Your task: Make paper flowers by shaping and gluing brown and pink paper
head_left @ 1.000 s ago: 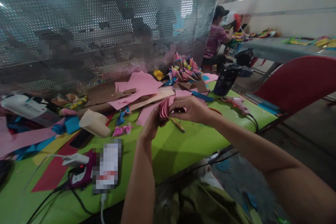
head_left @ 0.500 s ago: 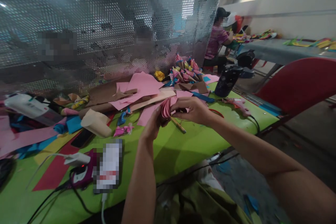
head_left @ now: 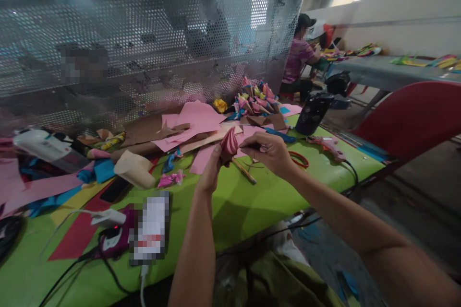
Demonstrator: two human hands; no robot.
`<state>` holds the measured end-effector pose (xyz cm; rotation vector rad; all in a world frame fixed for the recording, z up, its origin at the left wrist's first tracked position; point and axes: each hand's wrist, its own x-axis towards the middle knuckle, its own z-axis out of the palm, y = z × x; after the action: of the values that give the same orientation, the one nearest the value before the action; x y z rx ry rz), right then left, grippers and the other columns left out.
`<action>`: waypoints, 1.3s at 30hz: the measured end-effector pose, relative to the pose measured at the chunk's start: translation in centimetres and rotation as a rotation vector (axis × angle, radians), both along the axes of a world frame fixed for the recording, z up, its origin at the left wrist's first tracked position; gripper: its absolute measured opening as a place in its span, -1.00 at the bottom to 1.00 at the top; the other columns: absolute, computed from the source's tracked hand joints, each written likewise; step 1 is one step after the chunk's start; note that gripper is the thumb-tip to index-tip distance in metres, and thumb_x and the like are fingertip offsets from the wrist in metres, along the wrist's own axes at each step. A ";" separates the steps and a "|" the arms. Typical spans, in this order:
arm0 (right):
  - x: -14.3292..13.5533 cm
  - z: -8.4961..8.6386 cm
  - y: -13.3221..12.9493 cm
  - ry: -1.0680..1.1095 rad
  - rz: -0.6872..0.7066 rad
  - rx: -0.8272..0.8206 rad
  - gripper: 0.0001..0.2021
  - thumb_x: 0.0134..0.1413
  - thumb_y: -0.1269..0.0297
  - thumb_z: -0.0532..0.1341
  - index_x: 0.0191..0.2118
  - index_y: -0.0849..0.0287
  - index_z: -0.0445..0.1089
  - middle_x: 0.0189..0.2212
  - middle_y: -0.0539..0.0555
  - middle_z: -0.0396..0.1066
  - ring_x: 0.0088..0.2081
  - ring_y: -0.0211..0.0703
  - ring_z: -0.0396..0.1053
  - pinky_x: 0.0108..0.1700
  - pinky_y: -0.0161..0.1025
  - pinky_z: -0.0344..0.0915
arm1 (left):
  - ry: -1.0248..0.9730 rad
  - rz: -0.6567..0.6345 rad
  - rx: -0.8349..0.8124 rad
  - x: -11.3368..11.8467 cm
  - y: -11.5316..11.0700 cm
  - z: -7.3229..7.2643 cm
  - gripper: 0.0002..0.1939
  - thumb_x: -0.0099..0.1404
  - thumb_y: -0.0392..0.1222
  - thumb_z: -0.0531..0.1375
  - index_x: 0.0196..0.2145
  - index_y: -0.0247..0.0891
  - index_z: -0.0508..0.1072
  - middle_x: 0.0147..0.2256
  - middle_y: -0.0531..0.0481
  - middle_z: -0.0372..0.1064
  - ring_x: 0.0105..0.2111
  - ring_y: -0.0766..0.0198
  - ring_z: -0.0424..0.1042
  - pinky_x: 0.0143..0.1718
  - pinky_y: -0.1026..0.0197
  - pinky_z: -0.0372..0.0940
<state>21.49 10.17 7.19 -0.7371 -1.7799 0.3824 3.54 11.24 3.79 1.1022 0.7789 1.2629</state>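
Note:
My left hand (head_left: pixel 212 169) is closed round the base of a pink pleated paper piece (head_left: pixel 230 141), which stands up to a point with its folds swirling downward. My right hand (head_left: pixel 268 149) is just to its right, thumb and fingers pinched together near the folds. Whether anything thin lies in that pinch is too small to make out. Below the two hands a pencil (head_left: pixel 247 172) lies on the green table (head_left: pixel 245 220). A red ring-shaped band (head_left: pixel 299 159) rests just past my right wrist.
Pink paper sheets (head_left: pixel 196 117) and brown paper lie behind my hands, near a pile of small paper cones (head_left: pixel 257 98). A pink glue gun (head_left: pixel 333 147) and dark tumbler (head_left: pixel 312 112) are right; a phone (head_left: pixel 150 225) and power strip (head_left: pixel 117 237) left. A person (head_left: pixel 298 57) sits beyond.
The pink paper piece now stands more upright with its tip showing. My right hand has drawn slightly to the right, away from the folds.

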 end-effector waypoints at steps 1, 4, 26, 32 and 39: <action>-0.1 0.0 -0.1 -0.026 -0.015 0.008 -0.89 0.16 0.24 0.30 -0.32 0.14 0.55 -0.42 0.05 0.53 -0.40 -0.20 0.41 -0.33 -0.28 0.32 | 0.028 0.003 0.016 0.0 0.1 -0.2 -0.55 0.33 0.18 0.12 -0.09 -0.23 0.52 -0.28 -0.05 0.48 -0.40 0.29 0.30 -0.41 0.27 0.15; -0.6 0.0 -0.2 -0.103 -0.066 0.038 -0.92 0.16 0.28 0.30 -0.31 0.12 0.55 -0.39 0.06 0.55 -0.38 -0.18 0.43 -0.30 -0.27 0.33 | 0.114 0.011 0.081 -0.2 0.3 -0.6 -0.53 0.35 0.19 0.09 -0.03 -0.20 0.50 -0.20 -0.05 0.48 -0.34 0.26 0.32 -0.36 0.26 0.18; -1.0 -0.2 0.1 -0.321 -0.123 0.144 -0.87 0.16 0.44 0.19 -0.35 0.13 0.47 -0.44 0.04 0.42 -0.44 -0.21 0.32 -0.34 -0.29 0.22 | 0.068 0.023 0.166 0.1 0.0 -0.3 -0.62 0.33 0.14 0.13 -0.12 -0.18 0.51 -0.28 -0.02 0.41 -0.37 0.28 0.24 -0.36 0.26 0.15; -0.5 -0.1 -0.3 -0.250 -0.140 0.126 -0.92 0.21 0.31 0.25 -0.27 0.12 0.50 -0.42 0.04 0.46 -0.45 -0.21 0.34 -0.36 -0.29 0.25 | 0.090 0.049 0.170 0.1 0.0 -0.2 -0.62 0.28 0.08 0.16 -0.06 -0.17 0.49 -0.14 -0.04 0.47 -0.24 0.21 0.35 -0.28 0.25 0.22; 2.8 -1.0 -1.7 -0.141 -0.258 0.029 -0.92 0.23 0.28 0.24 -0.26 0.10 0.49 -0.35 0.07 0.52 -0.33 -0.13 0.44 -0.29 -0.25 0.32 | 0.161 0.056 0.266 -0.1 -0.5 0.2 -0.59 0.27 0.06 0.21 -0.01 -0.17 0.50 0.03 -0.09 0.45 0.07 0.08 0.35 0.05 0.18 0.21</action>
<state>24.32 8.46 6.20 -0.9796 -1.7889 0.1337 3.46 10.70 3.96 1.4191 0.7808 1.3651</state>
